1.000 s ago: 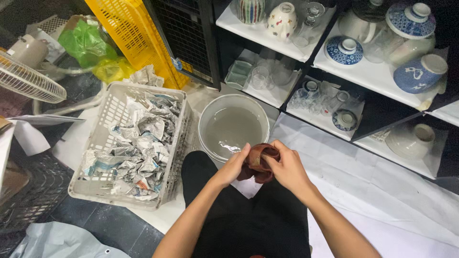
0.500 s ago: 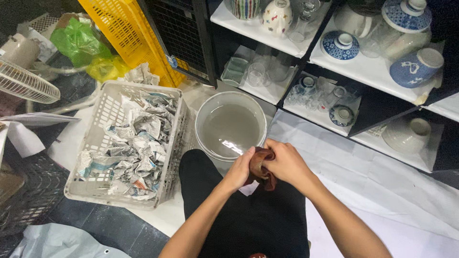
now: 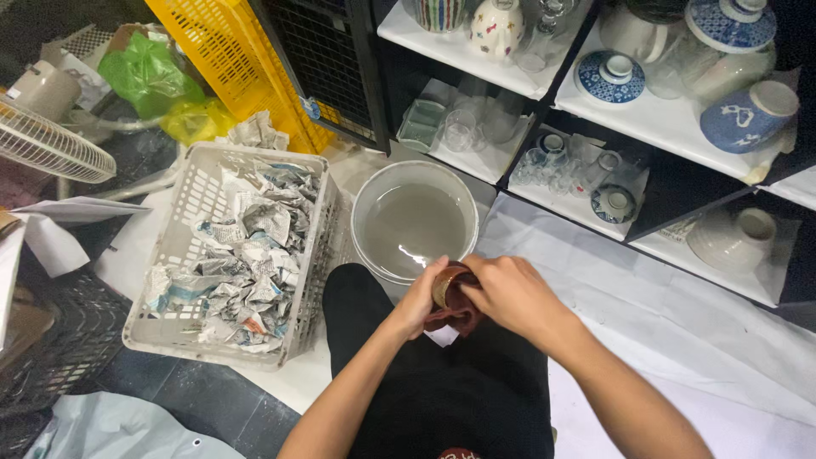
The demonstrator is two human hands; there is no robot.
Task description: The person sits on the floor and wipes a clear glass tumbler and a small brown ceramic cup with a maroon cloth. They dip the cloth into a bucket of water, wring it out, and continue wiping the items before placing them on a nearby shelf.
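My left hand (image 3: 418, 299) and my right hand (image 3: 507, 293) both grip a small brown cup (image 3: 445, 287) wrapped in a dark red cloth (image 3: 455, 316), held over my lap. The right hand covers much of the cup. Just beyond the hands stands a white bucket (image 3: 365, 204) filled with cloudy grey water (image 3: 415, 228).
A white plastic basket (image 3: 191, 191) full of crumpled newspaper sits to the left. A yellow crate (image 3: 229, 59) leans behind it. Shelves (image 3: 671, 127) with ceramic bowls, lidded pots and glasses run along the right. A fan (image 3: 47, 144) is at far left. White sheeting (image 3: 680, 306) covers the floor.
The hands have kept working the cloth around the cup near the bucket's rim. The view has shifted slightly; the hands sit a little lower and closer in the frame.
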